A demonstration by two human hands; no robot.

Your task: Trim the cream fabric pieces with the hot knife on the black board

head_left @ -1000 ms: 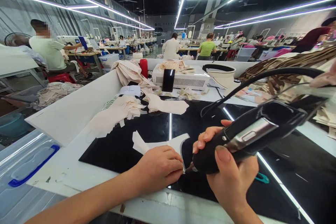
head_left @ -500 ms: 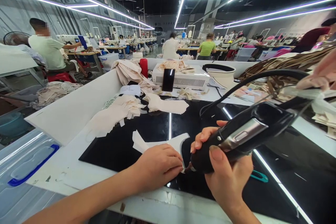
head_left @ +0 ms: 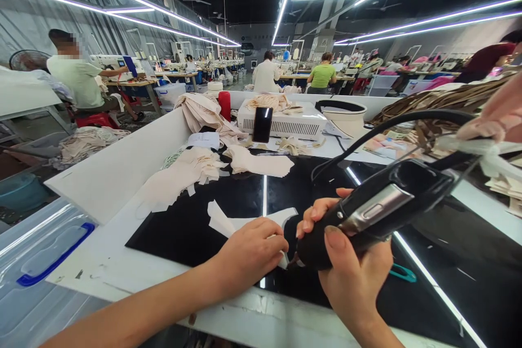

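Note:
A black corded hand tool (head_left: 375,215) with a silver switch panel fills my right hand (head_left: 353,274), fingers wrapped round its body. The tool's small tip points down-left at the edge of a white cut fabric piece (head_left: 222,220) lying on a black glossy board (head_left: 183,239). My left hand (head_left: 253,244) rests over this piece with its fingers bent, pinching the edge near the tip; the fingers partly hide the fabric there. A dark curved part shows between the piece and the tool. Beside my right hand lies a teal tool (head_left: 403,272), partly hidden.
Pale fabric pieces (head_left: 179,176) lie beyond the board's left side. A phone (head_left: 262,125) leans against a white vented box (head_left: 302,122), near a red thread cone (head_left: 224,105). A black cable (head_left: 391,118) arches from the tool. Co-workers sit at sewing machines further off.
My left hand's fingers have lifted and bent more at the fabric edge. The fabric has shifted very slightly right. My right hand keeps the tool in nearly the same place.

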